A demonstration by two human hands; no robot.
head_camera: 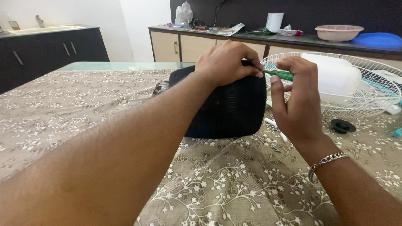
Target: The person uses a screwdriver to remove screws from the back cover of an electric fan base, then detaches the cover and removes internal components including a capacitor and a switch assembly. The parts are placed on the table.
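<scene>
Black housing (228,109), one, is standing upright at table centre. Left hand (224,62) is clamping its top edge. Right hand (295,98) is pinching one green-handled screwdriver (281,75) at the housing's 2 o'clock corner. One white fan grille (368,98) is crowding the 3 o'clock side; one black cap (343,126) is lying near it. Open patterned tablecloth (83,109) is stretching toward 9 o'clock.

Under the left hand (226,62): black housing (228,106), matt plastic with moulded slots. In the right hand (295,98): screwdriver (279,75) with glossy translucent green plastic handle. Beneath both hands: tablecloth (83,100), printed woven cloth. Beyond the right hand: fan grille (368,98), white coated wire.
</scene>
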